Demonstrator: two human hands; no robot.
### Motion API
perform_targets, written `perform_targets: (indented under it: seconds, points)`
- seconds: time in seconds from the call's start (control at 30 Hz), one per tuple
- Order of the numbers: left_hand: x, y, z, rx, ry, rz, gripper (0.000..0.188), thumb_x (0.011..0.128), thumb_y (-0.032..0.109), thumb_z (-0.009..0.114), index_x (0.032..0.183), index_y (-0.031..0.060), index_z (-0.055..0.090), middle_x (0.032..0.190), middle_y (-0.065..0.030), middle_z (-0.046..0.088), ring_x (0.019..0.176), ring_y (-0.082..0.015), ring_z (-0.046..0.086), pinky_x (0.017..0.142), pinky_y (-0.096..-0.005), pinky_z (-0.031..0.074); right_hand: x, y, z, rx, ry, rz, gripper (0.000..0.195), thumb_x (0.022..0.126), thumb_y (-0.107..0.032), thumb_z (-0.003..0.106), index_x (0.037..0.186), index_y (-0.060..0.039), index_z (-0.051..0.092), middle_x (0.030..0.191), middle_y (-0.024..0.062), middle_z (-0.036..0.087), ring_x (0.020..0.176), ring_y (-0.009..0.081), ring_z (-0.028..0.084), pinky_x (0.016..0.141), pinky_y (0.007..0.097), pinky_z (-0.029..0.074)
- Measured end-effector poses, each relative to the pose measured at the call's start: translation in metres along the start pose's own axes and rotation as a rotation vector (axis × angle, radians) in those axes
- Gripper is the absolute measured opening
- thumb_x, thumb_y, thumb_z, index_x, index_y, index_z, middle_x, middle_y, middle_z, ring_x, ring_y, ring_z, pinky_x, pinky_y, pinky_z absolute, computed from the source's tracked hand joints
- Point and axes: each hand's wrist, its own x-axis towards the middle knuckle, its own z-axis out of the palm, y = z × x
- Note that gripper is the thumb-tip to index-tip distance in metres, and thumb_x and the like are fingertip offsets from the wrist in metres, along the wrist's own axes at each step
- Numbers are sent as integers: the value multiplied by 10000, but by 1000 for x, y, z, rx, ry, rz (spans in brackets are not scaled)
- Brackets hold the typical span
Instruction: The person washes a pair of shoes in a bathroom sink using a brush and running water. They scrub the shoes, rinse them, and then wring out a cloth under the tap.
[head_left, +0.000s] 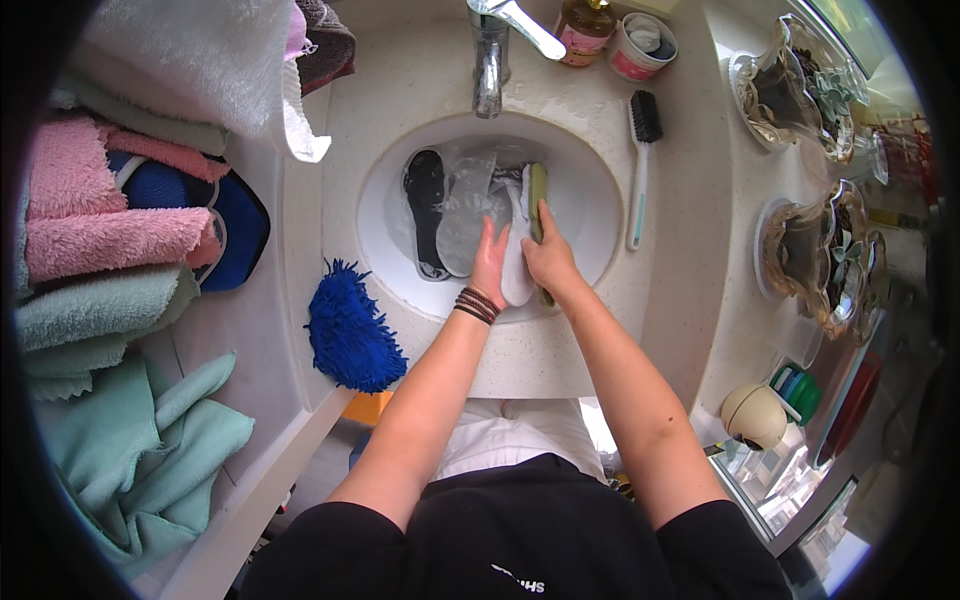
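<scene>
Over the white oval sink basin (379, 232), my left hand (490, 262), with beaded bracelets at its wrist, holds a white-edged shoe (516, 277) on its side. My right hand (553, 255) grips a green-backed scrub brush (537, 187). The bristles press along the shoe's right side, where there appears to be some foam. To the left, a black shoe insole or sole (427, 214) leans in the basin. Between it and my left hand lies a pale, translucent sole-shaped thing (465, 240), partly under water; what it is exactly I cannot tell.
A chrome faucet (489, 75) rises behind the basin. A white-handled brush (640, 172) lies on the right counter, below a soap bottle (585, 34) and small tub (643, 46). A blue chenille mitt (352, 330) sits front left; towels (112, 240) pile beyond. Glass planters (810, 255) line the right ledge.
</scene>
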Motion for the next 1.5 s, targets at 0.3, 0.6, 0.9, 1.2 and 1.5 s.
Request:
perform_targets:
  seconds: [0.3,0.6,0.9,1.2,1.5]
  points:
    - [41,38,-61,-3,-245,-29,732,887,612,413,1381,74,363,1327,-146,475,1180,-320,488,1020,-466,360,-44,-7,16,-54,-141,-163,590,891,-191,483,1442,-162,276,1013,311,598,958,433,590,866,428,458]
    - [24,67,-21,-75,-11,34,637,884,559,474,1200,8,510,1127,-204,585,1010,-330,580,867,-512,485,-72,-21,24,-136,-183,-259,479,915,-204,455,1390,-212,388,863,306,613,816,467,601,753,497,476]
    - [28,77,-46,-170,-87,96,554,905,408,444,1292,13,457,1255,-164,540,1169,-324,504,1007,-537,371,-54,-26,24,-335,-163,-195,485,936,-226,397,1415,-214,318,783,247,629,711,434,602,660,513,463]
    - [20,61,-59,-64,136,94,416,901,328,433,1166,39,571,1115,-113,629,1007,-268,598,925,-401,455,-7,-32,25,-264,-51,-148,532,922,-183,454,1430,-211,299,757,284,608,696,453,592,658,520,458]
    - [31,64,-56,64,229,287,483,919,381,400,1209,24,549,1169,-95,600,1093,-236,547,997,-325,382,-13,-37,26,47,-240,49,588,912,-315,483,1447,-206,267,828,232,615,622,344,564,570,431,454]
